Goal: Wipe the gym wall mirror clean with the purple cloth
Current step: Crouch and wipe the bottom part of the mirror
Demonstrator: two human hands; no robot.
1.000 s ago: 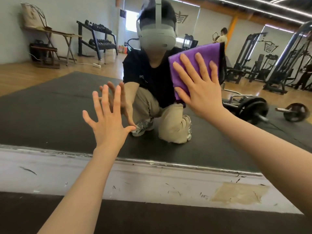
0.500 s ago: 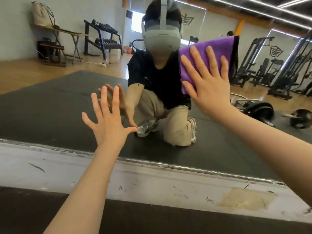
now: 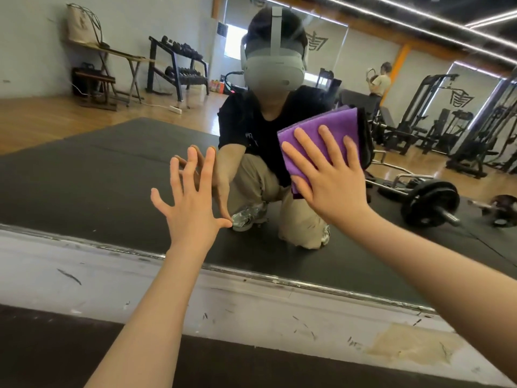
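**Both hands flat on the gym mirror**

The wall mirror [image 3: 84, 169] fills most of the view, its metal lower edge sitting above a scuffed white wall base [image 3: 84, 284]. It reflects a crouching person in a headset, a black floor mat and a barbell [image 3: 430, 203]. The folded purple cloth [image 3: 321, 135] lies against the glass right of centre. The right hand [image 3: 327, 175] presses it with fingers straight and spread. The left hand [image 3: 190, 203] rests bare on the mirror, fingers splayed.
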